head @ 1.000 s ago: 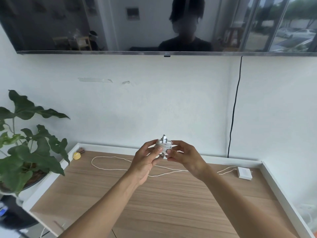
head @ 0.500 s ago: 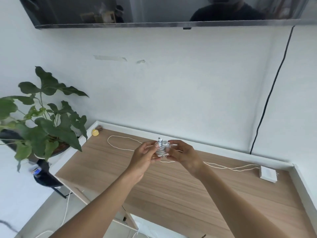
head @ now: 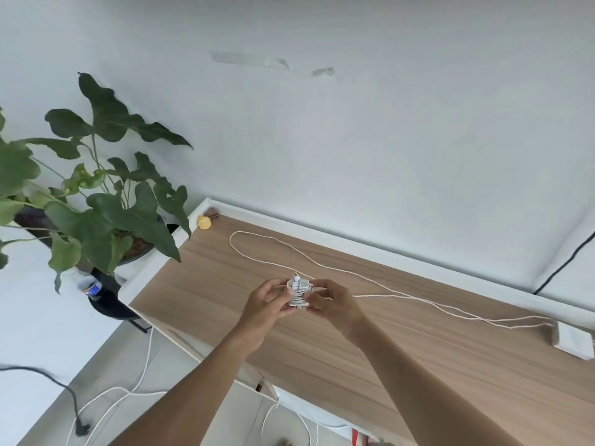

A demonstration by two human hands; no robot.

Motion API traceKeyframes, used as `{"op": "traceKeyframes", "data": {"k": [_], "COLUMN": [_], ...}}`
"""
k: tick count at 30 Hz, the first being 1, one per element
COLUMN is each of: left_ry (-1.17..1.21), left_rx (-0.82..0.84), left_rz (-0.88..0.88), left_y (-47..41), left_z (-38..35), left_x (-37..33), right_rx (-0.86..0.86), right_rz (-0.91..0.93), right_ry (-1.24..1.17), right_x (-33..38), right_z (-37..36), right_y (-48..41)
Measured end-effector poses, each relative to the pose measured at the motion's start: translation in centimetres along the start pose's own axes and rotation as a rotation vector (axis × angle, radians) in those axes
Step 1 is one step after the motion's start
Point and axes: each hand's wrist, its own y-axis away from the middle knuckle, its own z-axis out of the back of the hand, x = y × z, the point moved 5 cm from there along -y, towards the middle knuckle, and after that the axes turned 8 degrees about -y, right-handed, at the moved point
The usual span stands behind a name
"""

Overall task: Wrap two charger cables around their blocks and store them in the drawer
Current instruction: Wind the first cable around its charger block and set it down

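Just below the frame's centre, the left hand (head: pixel 267 304) and right hand (head: pixel 331 304) pinched a white charger block (head: pixel 298 292) between their fingertips, above the wooden desk top (head: pixel 354 365). Its cable was coiled tightly round it, with the plug end sticking up. A second white charger block (head: pixel 573 339) lay on the desk at the right edge, its loose cable (head: pixel 386 296) looping away to the upper left toward a small yellow object (head: pixel 204 222). A potted plant (head: pixel 106 204) filled the left side.

you see bright, diffuse light, white wall (head: pixel 386 140) washed pale, straight lines bowing toward the edges, bottom corners softly blurred
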Motion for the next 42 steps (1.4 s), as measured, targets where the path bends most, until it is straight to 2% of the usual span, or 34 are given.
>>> {"op": "traceKeyframes", "data": {"k": [9, 13, 20, 30, 36, 42], "left_ry": [-0.177, -0.204, -0.336, -0.565, -0.646, -0.852], "left_rx": [0.007, -0.013, -0.001, 0.051, 0.062, -0.039], "left_rz": [0.082, 0.116, 0.155, 0.026, 0.019, 0.026], "left_y": [-4.7, -6.5, -8.2, -9.1, -9.3, -9.4], "left_z": [7.1, 9.0, 10.6, 11.4, 10.9, 11.0], "left_x": [6.3, 8.1, 10.3, 10.6, 10.0, 8.4], "right_rx": [-0.06, -0.125, -0.11, -0.023, -0.077, -0.147], "right_rz": [-0.083, -0.164, -0.285, -0.395, -0.42, -0.353], "right_ry": [0.209, 0.118, 0.038, 0.037, 0.117, 0.301], "right_x": [-7.4, -9.7, -12.0, -12.2, -12.1, -10.7], "right_z": [-4.6, -6.0, -6.9, -6.8, -5.1, -3.0], "right_y": [-6.1, -7.7, -9.3, -9.3, -9.2, -8.6]}}
